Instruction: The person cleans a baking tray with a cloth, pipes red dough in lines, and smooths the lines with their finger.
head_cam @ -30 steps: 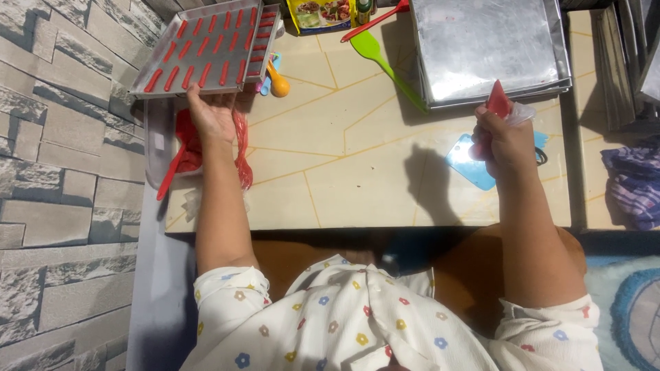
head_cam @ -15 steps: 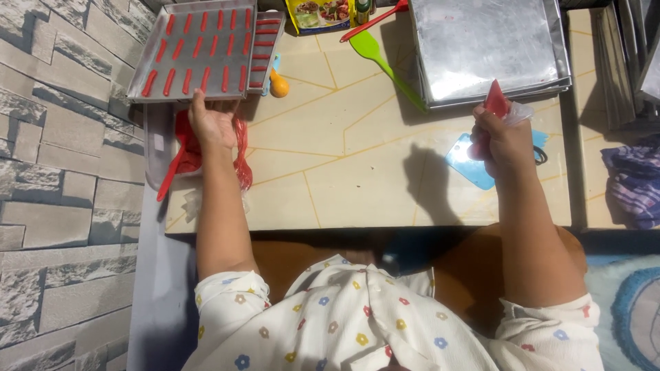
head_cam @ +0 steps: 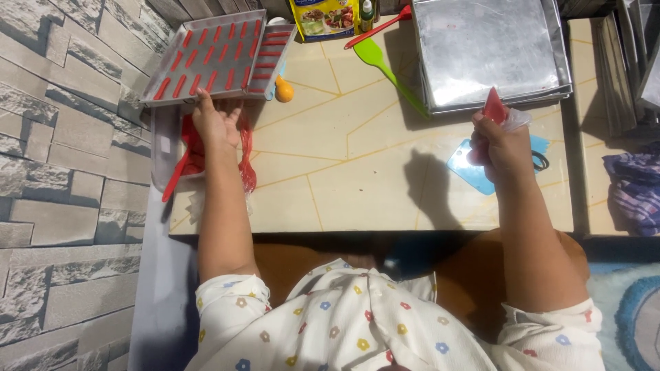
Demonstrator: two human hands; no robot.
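The metal baking tray filled with rows of red piped strips [head_cam: 216,58] has been pushed further up-left since a second ago; the left hand [head_cam: 215,124] lies open-fingered at its near edge. The right hand [head_cam: 500,141] is kept fisted around the red-filled plastic piping bag [head_cam: 496,110], beside the empty steel tray [head_cam: 491,51].

A green spatula [head_cam: 392,69] is lying on the tan table [head_cam: 344,165], beside a big empty metal tray [head_cam: 491,51]. A little orange thing [head_cam: 284,90] (maybe a toy) is sitting nearby. A striped cloth [head_cam: 632,192] is resting at the side.
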